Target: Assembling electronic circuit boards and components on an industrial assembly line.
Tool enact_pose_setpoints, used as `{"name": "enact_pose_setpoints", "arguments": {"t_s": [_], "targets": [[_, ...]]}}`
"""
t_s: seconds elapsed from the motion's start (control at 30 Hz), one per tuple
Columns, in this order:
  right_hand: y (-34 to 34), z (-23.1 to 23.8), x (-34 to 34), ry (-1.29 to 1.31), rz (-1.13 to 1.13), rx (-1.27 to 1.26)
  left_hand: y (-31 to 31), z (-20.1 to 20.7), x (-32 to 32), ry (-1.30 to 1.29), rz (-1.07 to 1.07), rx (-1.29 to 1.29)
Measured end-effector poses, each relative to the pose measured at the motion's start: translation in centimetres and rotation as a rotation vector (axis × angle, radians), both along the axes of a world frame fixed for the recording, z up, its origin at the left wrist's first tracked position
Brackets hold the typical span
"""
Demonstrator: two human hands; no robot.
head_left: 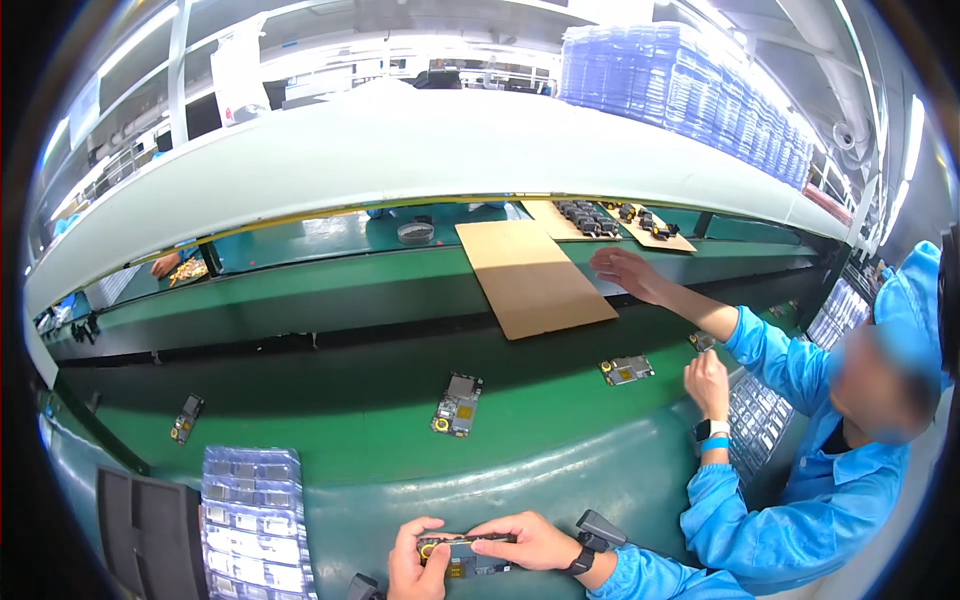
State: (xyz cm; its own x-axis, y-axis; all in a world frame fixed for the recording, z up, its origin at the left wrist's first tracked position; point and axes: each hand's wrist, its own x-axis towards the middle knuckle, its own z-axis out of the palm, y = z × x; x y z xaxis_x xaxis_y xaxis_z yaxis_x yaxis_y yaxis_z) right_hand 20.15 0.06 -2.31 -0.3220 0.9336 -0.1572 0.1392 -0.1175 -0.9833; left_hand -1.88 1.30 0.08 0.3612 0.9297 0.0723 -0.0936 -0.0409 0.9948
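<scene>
At the near edge of the bench I hold a circuit board with a yellow ring-shaped part at its left end. My left hand grips that left end, thumb in front and fingers curled over the top. My right hand pinches the upper right part, its thumb lying across the board. A dark band circles my right wrist. Similar boards lie on the green belt: one board straight ahead, another board to the left, and a third board to the right.
Clear plastic trays stand at my left beside a black tray. A co-worker in blue sits at right, one hand by a board, the other reaching toward a cardboard sheet. A white shelf crosses above, bearing stacked trays.
</scene>
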Motion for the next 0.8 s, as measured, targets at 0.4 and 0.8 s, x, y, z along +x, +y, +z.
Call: {"name": "enact_pose_setpoints", "arguments": {"t_s": [0.4,0.8], "targets": [[-0.2,-1.2,-0.4,-0.005,-0.088,0.126,0.3,-0.6,0.3,-0.027,0.0,0.034],[0.0,-0.6,-0.3,0.019,-0.067,0.143,0.2,0.7,0.3,-0.067,-0.012,-0.123]]}}
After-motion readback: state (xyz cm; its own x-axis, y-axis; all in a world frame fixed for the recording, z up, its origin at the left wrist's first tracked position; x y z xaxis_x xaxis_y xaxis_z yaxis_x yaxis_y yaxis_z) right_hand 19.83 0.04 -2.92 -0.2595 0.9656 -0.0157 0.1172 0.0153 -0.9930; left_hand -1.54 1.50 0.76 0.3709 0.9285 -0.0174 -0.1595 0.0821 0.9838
